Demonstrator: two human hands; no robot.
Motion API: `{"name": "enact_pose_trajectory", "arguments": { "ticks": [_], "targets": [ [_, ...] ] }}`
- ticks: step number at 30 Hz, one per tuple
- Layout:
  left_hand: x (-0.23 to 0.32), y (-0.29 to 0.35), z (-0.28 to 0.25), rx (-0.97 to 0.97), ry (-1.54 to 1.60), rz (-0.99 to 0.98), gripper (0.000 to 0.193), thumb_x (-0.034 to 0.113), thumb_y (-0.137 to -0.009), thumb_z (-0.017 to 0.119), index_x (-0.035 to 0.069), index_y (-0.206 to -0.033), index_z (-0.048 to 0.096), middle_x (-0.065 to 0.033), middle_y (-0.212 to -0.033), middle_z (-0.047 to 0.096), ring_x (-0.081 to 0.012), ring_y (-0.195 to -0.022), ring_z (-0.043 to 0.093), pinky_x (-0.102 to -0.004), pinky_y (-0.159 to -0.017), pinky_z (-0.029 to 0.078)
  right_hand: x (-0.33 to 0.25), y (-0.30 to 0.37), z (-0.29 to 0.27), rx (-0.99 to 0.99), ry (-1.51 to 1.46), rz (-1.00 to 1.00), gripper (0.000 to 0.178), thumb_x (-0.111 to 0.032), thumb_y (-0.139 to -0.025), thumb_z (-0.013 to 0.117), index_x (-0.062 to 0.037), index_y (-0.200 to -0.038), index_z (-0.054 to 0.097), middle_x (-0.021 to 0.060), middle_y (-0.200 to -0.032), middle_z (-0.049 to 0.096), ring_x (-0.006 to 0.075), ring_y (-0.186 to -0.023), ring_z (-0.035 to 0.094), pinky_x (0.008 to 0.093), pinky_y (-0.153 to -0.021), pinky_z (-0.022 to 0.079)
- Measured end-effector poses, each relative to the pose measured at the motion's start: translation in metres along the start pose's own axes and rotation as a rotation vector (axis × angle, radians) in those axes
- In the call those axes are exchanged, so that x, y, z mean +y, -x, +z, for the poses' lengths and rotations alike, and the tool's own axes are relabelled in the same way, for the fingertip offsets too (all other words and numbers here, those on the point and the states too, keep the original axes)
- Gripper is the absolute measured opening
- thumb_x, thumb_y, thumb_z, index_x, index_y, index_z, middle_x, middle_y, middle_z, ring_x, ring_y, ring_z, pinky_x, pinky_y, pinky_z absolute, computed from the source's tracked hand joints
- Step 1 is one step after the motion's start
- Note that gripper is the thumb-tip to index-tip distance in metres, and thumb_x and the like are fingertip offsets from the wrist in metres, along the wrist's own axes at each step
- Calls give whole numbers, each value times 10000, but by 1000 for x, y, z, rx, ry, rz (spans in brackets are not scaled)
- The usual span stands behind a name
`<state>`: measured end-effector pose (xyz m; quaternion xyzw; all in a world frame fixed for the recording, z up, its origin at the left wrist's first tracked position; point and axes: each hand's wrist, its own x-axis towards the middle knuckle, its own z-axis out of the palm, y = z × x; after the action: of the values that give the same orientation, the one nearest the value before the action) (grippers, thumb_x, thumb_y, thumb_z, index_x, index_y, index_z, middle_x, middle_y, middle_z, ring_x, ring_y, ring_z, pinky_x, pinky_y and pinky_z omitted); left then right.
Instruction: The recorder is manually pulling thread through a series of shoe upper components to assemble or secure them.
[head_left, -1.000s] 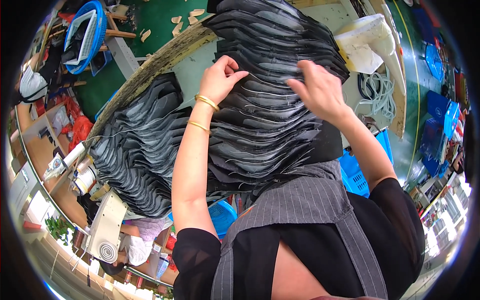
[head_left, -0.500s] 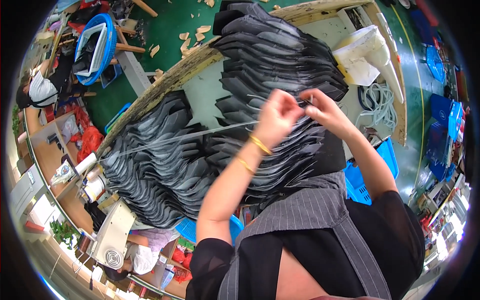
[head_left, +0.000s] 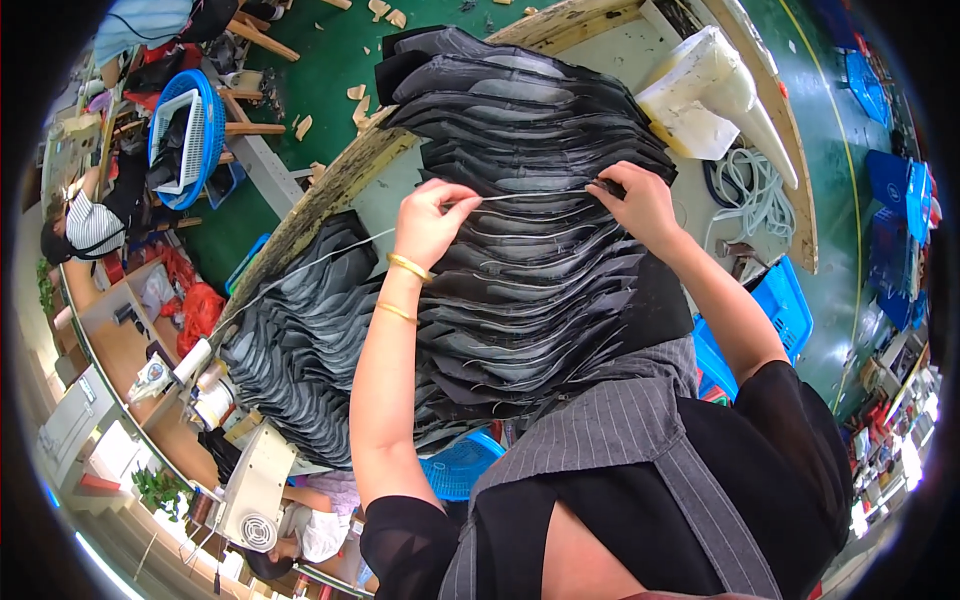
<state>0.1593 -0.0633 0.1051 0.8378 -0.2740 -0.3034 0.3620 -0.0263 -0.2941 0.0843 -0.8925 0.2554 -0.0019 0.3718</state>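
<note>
A thin pale strip [head_left: 535, 194] is drawn straight across a long row of overlapping black shaped pieces [head_left: 520, 285]. My left hand [head_left: 432, 222] pinches the strip between thumb and fingertips, above the left side of the row. Its other stretch slants away from that hand to the lower left, over a second row of black pieces [head_left: 300, 325]. At the strip's right end, my right hand [head_left: 638, 205] is closed with thumb and fingers together. Whether a small tool is also in that hand cannot be made out. Light edges show on several pieces below the strip.
A wooden-edged table [head_left: 330, 190] carries the rows. A whitish plastic container [head_left: 690, 100] and coiled pale cord [head_left: 755, 200] lie at its right. Blue baskets [head_left: 780, 310] stand beside me. A white spool [head_left: 213, 405] and a machine [head_left: 255, 490] sit lower left, with people nearby.
My hands were together over the row's right side. Now the left has moved left, and the strip is stretched taut between them. The view has shifted slightly.
</note>
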Motion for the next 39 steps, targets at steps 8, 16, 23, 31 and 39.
{"name": "enact_pose_trajectory", "arguments": {
  "ticks": [8,16,23,31,39],
  "targets": [
    [-19,-24,19,37,-182,8,149,202,-765,737,62,-813,715,-65,-779,665,-195,-704,648,-299,-634,497,-7,-5,-8,75,157,93,244,-231,-792,730,-83,-936,600,74,-805,628,267,-709,619,352,-628,483],
    [3,-25,-6,-66,-339,-228,240,265,-792,742,87,-880,607,-75,-808,677,-232,-754,666,-345,-650,517,-76,-34,37,-48,221,-558,219,-205,-800,668,-51,-862,525,102,-789,538,276,-729,612,388,-647,496],
    [-4,8,-17,222,351,-63,137,7,-853,666,10,-947,565,-56,-820,653,-110,-746,637,-235,-678,506,-84,-26,24,-127,188,-244,225,-244,-871,626,-42,-895,529,114,-811,592,299,-774,636,391,-650,492],
    [94,28,125,-132,1070,-159,223,1,-845,696,53,-937,500,-15,-826,610,-55,-742,582,-186,-664,487,-20,27,-60,-327,-796,319,107,-78,-852,664,14,-900,639,20,-783,638,87,-769,606,231,-717,493],
    [31,-12,36,-51,131,52,122,135,-797,720,51,-885,715,-75,-796,679,-171,-686,653,-288,-646,514,-19,-19,-10,-70,70,-37,111,-148,-804,635,-57,-865,647,147,-816,659,355,-791,631,437,-666,494]
  ]
}}
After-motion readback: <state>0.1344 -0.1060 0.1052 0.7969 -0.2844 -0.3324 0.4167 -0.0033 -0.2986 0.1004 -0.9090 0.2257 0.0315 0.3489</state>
